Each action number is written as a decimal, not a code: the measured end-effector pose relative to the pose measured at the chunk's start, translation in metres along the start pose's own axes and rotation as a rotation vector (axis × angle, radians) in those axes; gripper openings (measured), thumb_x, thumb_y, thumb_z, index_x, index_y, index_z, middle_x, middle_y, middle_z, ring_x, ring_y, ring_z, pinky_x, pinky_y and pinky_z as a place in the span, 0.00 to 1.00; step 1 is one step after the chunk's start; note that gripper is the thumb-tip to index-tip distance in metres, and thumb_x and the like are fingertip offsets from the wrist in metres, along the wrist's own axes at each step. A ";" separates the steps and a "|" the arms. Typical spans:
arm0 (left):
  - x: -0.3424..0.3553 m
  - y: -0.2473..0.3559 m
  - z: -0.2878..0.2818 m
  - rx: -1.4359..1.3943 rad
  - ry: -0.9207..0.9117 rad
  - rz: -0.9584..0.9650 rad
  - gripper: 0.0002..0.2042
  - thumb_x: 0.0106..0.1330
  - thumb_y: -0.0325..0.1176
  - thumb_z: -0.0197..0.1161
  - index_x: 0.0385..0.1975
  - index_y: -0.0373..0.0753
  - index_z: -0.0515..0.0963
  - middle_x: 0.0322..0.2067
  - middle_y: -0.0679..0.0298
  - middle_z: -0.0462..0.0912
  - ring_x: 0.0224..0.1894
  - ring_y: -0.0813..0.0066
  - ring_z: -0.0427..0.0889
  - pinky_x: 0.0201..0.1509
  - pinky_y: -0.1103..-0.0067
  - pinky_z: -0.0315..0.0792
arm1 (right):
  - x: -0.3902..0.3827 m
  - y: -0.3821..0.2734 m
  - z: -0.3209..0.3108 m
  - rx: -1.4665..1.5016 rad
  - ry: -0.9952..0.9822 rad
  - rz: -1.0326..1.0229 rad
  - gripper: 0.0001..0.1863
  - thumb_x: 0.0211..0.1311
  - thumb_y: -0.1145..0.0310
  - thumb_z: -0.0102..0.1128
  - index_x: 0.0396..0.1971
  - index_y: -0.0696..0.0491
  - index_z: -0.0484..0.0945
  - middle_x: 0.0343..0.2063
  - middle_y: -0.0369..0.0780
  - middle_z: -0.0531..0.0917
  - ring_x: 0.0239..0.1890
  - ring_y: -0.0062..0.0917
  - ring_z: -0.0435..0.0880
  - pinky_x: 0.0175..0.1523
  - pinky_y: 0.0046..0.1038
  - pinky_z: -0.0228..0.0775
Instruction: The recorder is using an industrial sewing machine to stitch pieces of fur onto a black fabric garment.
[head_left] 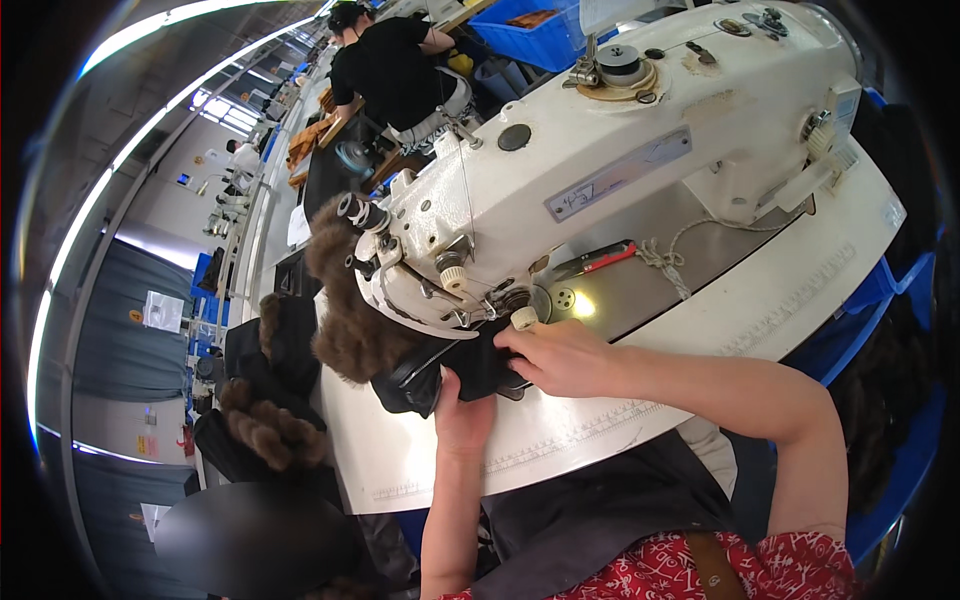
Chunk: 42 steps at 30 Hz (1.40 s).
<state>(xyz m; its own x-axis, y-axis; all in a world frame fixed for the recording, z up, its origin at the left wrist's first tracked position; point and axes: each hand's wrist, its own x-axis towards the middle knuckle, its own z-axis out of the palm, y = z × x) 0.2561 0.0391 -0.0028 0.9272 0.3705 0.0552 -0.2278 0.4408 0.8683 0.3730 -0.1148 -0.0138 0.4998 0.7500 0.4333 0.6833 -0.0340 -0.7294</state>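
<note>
A black garment piece [408,388] with a metal zipper [424,362] and brown fur trim [340,345] lies under the head of a white sewing machine [480,200]. My left hand [462,415] grips the garment's near edge, thumb on top and the other fingers mostly hidden. Close to the needle area, my right hand [560,358] has its fingers bent and pinched on the black cloth, just below a cream knob [524,318]. The needle and presser foot are hard to make out behind the machine head and my fingers.
On the machine bed lie a red-handled tool [606,256] and a knotted cord [664,262]. More black garments with fur [270,425] are heaped left of the white table [400,460]. Blue bins [530,35] stand beyond and at right. A person in black [392,75] bends over farther back.
</note>
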 end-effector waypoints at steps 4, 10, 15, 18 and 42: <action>-0.018 0.000 0.007 0.082 0.201 0.006 0.28 0.67 0.36 0.64 0.65 0.39 0.64 0.61 0.63 0.71 0.64 0.69 0.68 0.70 0.69 0.60 | 0.004 0.010 -0.005 0.093 -0.132 -0.049 0.10 0.63 0.61 0.59 0.40 0.49 0.76 0.33 0.40 0.82 0.33 0.38 0.83 0.37 0.38 0.75; -0.107 0.059 0.038 1.074 0.121 -0.297 0.11 0.66 0.28 0.64 0.46 0.32 0.82 0.40 0.62 0.86 0.43 0.81 0.81 0.53 0.79 0.73 | -0.007 0.013 -0.023 -0.026 -0.252 -0.125 0.10 0.62 0.64 0.59 0.39 0.52 0.76 0.33 0.40 0.79 0.33 0.37 0.83 0.38 0.38 0.75; -0.080 0.102 0.121 1.413 -0.699 0.180 0.10 0.62 0.28 0.67 0.41 0.31 0.81 0.43 0.52 0.83 0.43 0.62 0.83 0.51 0.73 0.75 | -0.013 -0.002 -0.014 -0.294 -0.288 -0.223 0.09 0.58 0.72 0.60 0.36 0.59 0.73 0.37 0.44 0.75 0.37 0.38 0.80 0.41 0.40 0.74; -0.016 0.082 0.122 1.807 -0.814 0.440 0.07 0.61 0.25 0.63 0.37 0.31 0.79 0.36 0.53 0.83 0.38 0.59 0.82 0.43 0.69 0.75 | -0.015 0.003 -0.024 -0.087 -0.277 -0.077 0.09 0.54 0.76 0.61 0.36 0.60 0.74 0.35 0.44 0.75 0.37 0.37 0.81 0.42 0.36 0.74; 0.017 0.053 0.052 2.062 -0.318 0.513 0.09 0.52 0.31 0.73 0.33 0.41 0.84 0.24 0.67 0.82 0.22 0.65 0.76 0.27 0.74 0.69 | -0.012 0.012 -0.045 -0.080 -0.415 -0.172 0.07 0.61 0.68 0.58 0.38 0.53 0.79 0.34 0.38 0.76 0.33 0.31 0.82 0.32 0.33 0.75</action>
<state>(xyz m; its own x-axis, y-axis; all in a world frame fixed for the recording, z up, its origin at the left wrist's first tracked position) 0.2750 0.0262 0.0695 0.9608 -0.0743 0.2672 -0.0494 -0.9939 -0.0986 0.3991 -0.1544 -0.0038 0.1313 0.9498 0.2841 0.7850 0.0754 -0.6148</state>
